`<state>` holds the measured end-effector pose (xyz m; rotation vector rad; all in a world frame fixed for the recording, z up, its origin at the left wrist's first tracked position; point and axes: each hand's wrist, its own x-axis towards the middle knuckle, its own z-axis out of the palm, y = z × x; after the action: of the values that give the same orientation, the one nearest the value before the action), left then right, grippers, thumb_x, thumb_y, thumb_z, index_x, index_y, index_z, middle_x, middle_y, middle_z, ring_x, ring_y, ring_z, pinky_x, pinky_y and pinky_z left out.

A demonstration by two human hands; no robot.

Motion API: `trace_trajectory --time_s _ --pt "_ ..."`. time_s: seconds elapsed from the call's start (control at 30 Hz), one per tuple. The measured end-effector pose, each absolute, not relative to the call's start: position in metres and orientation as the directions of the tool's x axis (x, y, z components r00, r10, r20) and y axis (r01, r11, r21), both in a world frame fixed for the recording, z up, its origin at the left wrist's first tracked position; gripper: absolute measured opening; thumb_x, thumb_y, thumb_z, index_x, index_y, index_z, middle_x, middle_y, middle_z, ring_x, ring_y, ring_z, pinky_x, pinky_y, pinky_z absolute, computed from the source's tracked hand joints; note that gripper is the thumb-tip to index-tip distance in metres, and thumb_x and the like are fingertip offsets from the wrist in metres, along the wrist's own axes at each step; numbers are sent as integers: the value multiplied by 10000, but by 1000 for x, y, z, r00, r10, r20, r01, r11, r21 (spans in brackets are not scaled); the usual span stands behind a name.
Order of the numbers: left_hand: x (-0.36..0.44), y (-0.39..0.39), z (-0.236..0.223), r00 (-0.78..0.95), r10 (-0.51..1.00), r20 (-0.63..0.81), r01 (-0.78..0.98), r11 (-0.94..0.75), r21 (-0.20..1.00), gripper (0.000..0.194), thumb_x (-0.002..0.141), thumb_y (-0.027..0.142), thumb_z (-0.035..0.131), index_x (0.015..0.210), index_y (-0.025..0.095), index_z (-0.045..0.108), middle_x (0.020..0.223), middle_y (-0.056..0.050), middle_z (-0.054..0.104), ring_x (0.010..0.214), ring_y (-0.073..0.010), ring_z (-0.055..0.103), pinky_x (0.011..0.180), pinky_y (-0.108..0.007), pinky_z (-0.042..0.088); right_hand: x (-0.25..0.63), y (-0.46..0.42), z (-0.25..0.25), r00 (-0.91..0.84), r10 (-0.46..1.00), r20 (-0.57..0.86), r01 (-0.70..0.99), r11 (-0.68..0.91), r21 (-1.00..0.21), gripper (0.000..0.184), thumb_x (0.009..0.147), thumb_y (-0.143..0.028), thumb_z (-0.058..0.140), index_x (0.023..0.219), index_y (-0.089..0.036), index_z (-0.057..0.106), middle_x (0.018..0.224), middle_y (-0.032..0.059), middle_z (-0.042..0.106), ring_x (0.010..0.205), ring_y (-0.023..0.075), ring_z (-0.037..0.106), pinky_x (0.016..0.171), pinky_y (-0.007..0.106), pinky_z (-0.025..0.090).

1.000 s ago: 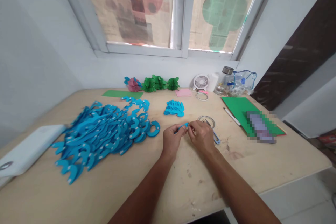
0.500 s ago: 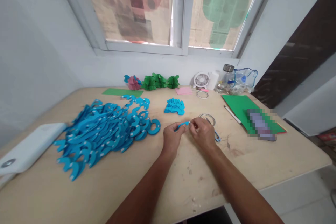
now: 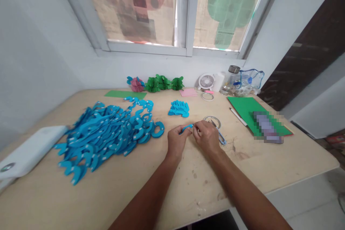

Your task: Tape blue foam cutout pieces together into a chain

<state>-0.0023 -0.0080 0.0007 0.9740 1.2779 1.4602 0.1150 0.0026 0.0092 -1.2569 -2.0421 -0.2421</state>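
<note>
My left hand [image 3: 176,140] is closed, pinching a curved blue paper piece [image 3: 187,128] with a white patch at its right end. At that white end my right hand [image 3: 207,134] has its fingers pressed together; whatever they grip is hidden. Beyond the hands lies a small group of blue paper pieces [image 3: 179,108]. To the left spreads a large heap of similar blue curved pieces [image 3: 107,129], many with white patches on their ends. Scissors [image 3: 221,137] with a blue-grey handle lie partly behind my right hand, close to a roll of tape [image 3: 215,120].
Green card sheets [image 3: 244,106] lie at the right with a blurred-out object [image 3: 266,125] on them and a white pen [image 3: 238,116] alongside. A white device [image 3: 35,149] rests at the left. Paper flowers [image 3: 162,82], a small fan [image 3: 206,81] and a jar [image 3: 231,79] line the wall.
My right hand has shifted very slightly left at the white end of the blue piece. My left hand keeps its hold, nearly still.
</note>
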Motion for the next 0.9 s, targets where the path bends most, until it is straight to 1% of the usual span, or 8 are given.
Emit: trace_trajectory --time_s 0.13,0.3,0.53,0.67,0.77,0.9 --pt "-2 -8 1 -243 970 -4 -164 -37 986 154 583 261 652 645 125 690 628 -12 656 612 -144 573 595 -241 458 115 2 8 -281 702 654 838 512 -190 163 815 -177 472 690 -188 576 655 34 597 667 157 534 648 269 335" --pt "-1 -8 -1 -242 970 -8 -156 -31 987 141 590 262 640 602 126 675 624 -15 654 617 -149 577 595 -240 459 115 2 8 -290 702 650 838 515 -183 158 814 -182 475 696 -187 579 657 35 590 662 158 527 641 272 334" --pt "-2 -7 -5 -222 975 7 -140 -39 989 152 619 261 626 650 126 687 661 -15 663 634 -141 577 614 -239 457 113 1 9 -301 718 628 834 517 -192 149 818 -188 477 706 -187 575 675 35 604 679 159 535 645 268 341" --pt "-2 -8 -3 -232 973 11 -134 -43 990 135 605 251 633 625 126 679 632 -12 657 608 -141 578 582 -233 452 114 2 7 -274 723 634 828 513 -227 141 807 -183 482 701 -188 575 675 34 606 680 155 539 641 262 347" --pt "-3 -8 0 -261 965 18 -112 -49 992 122 605 244 627 561 133 648 590 -2 639 586 -140 570 570 -232 449 117 3 7 -241 732 637 825 500 -262 134 792 -178 484 694 -187 575 656 27 598 660 148 535 626 254 349" --pt "-4 -7 2 -279 960 12 -109 -44 993 110 604 233 615 547 143 642 550 10 621 563 -133 556 567 -231 448 118 4 9 -235 742 628 829 490 -269 129 790 -176 482 705 -184 578 652 22 596 648 143 532 624 251 347"
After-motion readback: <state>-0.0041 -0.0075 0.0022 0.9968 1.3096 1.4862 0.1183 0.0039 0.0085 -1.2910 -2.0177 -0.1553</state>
